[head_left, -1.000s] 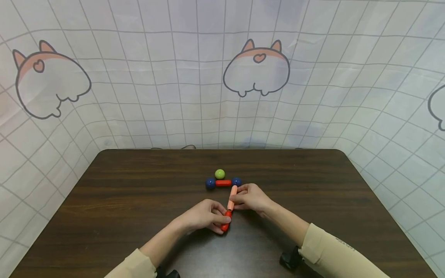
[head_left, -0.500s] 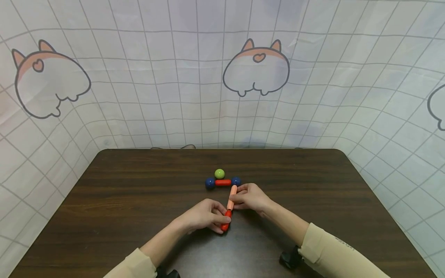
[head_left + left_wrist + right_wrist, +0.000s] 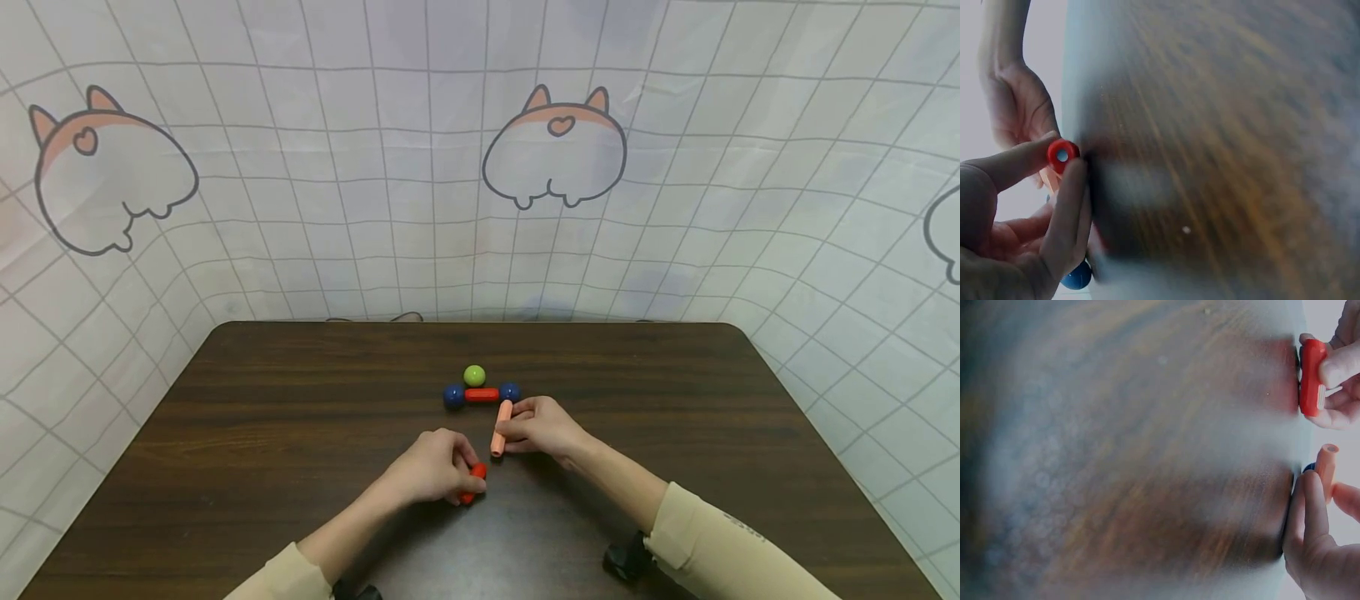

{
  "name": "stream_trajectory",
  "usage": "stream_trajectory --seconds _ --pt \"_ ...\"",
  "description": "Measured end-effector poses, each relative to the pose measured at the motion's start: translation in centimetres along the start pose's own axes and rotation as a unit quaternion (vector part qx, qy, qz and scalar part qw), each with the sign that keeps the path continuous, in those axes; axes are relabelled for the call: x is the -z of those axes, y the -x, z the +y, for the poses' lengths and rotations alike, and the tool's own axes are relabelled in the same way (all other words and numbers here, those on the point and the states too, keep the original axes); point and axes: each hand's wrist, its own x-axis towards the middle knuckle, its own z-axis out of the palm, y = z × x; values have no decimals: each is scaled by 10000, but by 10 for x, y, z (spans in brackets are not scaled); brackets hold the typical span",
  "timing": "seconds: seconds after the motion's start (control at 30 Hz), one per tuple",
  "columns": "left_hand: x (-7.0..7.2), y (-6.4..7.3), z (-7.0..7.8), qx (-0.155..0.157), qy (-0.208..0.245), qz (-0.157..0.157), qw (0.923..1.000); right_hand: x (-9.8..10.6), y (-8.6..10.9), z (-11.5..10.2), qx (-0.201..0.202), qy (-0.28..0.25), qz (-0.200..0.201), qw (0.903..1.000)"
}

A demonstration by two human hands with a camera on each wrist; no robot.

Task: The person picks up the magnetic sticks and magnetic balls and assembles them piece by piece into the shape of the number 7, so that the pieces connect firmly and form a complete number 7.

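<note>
Now that the left hand [image 3: 435, 468], pinching the red stick [image 3: 1312, 378], has shifted it toward the surface's [image 3: 300, 400] left edge, it's apart, unjoined, from the peach stick [image 3: 498, 442] the right hand [image 3: 543, 429] pinches nearer the far edge.

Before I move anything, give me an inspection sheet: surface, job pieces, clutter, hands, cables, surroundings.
Surface: dark wood-grain table.
Job pieces: red piece and pink rod, apart; red rod lying between left blue ball and right blue ball; green ball behind the rod.
Clutter: nothing seen.
Hands: left hand pinches the red piece; right hand holds the pink rod.
Cables: thin dark loop at the far edge, possibly one.
Surroundings: white grid-patterned backdrop with cartoon animal prints.
</note>
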Motion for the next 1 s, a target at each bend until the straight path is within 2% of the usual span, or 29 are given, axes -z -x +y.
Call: stream_trajectory --seconds 0.2,0.43,0.77,0.87,1.0 --pt "0 3 2 -28 -541 270 9982 0 0 1 -2 -7 -13 10000" --pt "2 2 2 -281 -978 276 9944 0 -1 0 -32 -23 28 10000" --pt "11 3 -1 -584 -1124 47 9919 0 0 0 16 -32 -47 10000" --pt "14 4 0 -639 -1252 77 9900 1 0 0 14 -48 -52 10000" --pt "17 6 1 -566 -1276 174 9901 1 -1 1 3 -60 -38 10000"
